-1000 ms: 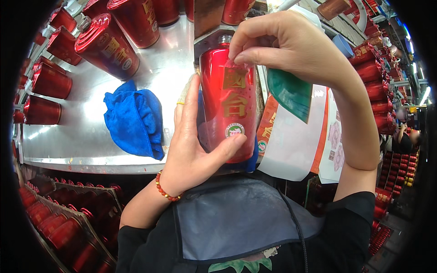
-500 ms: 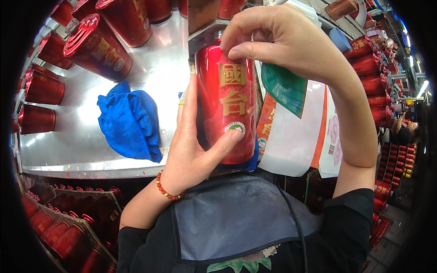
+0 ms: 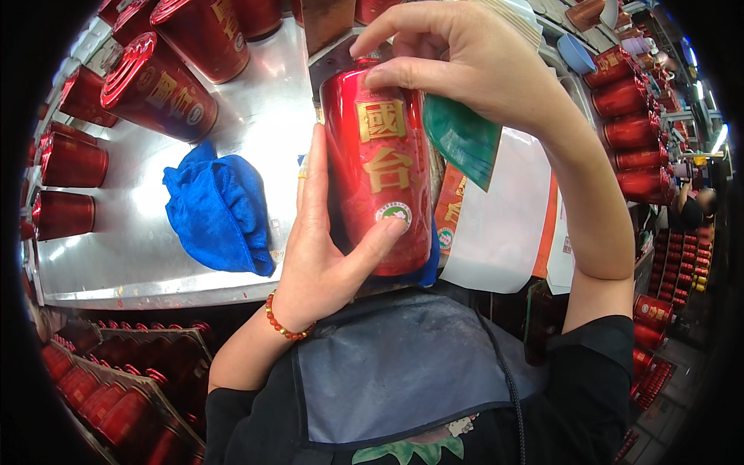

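A glossy red bottle (image 3: 381, 201) with gold lettering and a round emblem lies tilted before me, its neck pointing away. My left hand (image 3: 329, 248) is wrapped round its lower part, thumb across the front and fingers along the left side. At the neck end, my right hand (image 3: 442, 66) curves over the bottle, with thumb and forefinger at its shoulder and neck. A green, flat plastic scraper (image 3: 463, 143) sticks out below the right palm and appears held by the other fingers, which are mostly hidden.
A crumpled blue cloth (image 3: 218, 209) lies on the metal table (image 3: 139, 263). Several red bottles (image 3: 159, 87) stand at the far left. White sheets (image 3: 500, 225) and an orange-red printed piece (image 3: 449, 209) lie to the right. Racks of red bottles (image 3: 108, 403) fill the lower left.
My right thumb and forefinger have shifted towards the bottle's neck, and the scraper has moved along with that hand. The bottle leans slightly more; the left hand keeps its hold.
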Action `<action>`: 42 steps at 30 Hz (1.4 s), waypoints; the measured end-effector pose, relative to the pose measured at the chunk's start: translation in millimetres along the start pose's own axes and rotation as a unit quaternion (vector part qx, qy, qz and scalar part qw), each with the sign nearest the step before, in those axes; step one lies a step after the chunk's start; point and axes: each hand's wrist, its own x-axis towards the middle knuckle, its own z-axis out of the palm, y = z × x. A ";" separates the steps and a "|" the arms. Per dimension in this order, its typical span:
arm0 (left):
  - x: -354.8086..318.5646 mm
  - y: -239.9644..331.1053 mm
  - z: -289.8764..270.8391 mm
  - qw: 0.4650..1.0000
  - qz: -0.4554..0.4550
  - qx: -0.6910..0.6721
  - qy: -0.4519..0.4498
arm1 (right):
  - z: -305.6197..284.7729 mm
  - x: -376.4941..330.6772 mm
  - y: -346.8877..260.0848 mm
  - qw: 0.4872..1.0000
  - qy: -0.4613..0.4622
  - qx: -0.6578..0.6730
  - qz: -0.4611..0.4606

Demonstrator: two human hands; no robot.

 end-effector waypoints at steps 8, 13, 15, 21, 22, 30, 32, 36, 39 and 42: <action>-0.5 -5.8 0.2 0.980 -0.006 -0.196 0.021 | 25.6 -33.3 47.8 0.967 0.211 0.092 0.109; 16.0 -0.4 -12.7 0.976 -0.032 -0.206 0.068 | 76.9 -72.8 43.3 0.855 0.081 0.477 0.186; 31.7 1.2 -14.8 0.962 -0.032 -0.256 0.085 | 86.1 -71.7 33.9 0.846 0.102 0.495 0.171; 57.9 9.3 -9.7 0.955 -0.054 -0.281 0.080 | 97.1 -70.9 27.5 0.829 0.125 0.520 0.166; 59.3 12.0 -7.8 0.954 -0.058 -0.283 0.076 | 97.8 -70.9 26.5 0.827 0.130 0.522 0.162; 67.2 10.9 -3.5 0.963 -0.048 -0.255 0.072 | 97.6 -70.8 30.8 0.822 0.121 0.534 0.157; 67.2 10.3 -3.8 0.963 -0.048 -0.257 0.070 | 96.5 -69.8 30.1 0.819 0.115 0.541 0.153; 67.8 11.5 -3.4 0.965 -0.048 -0.248 0.070 | 98.7 -69.6 30.0 0.808 0.130 0.555 0.151; 68.1 12.1 -3.5 0.966 -0.049 -0.243 0.071 | 97.1 -70.2 33.7 0.815 0.116 0.548 0.150; 70.1 12.3 -5.7 0.960 -0.061 -0.262 0.072 | 95.5 -69.2 34.0 0.816 0.109 0.548 0.146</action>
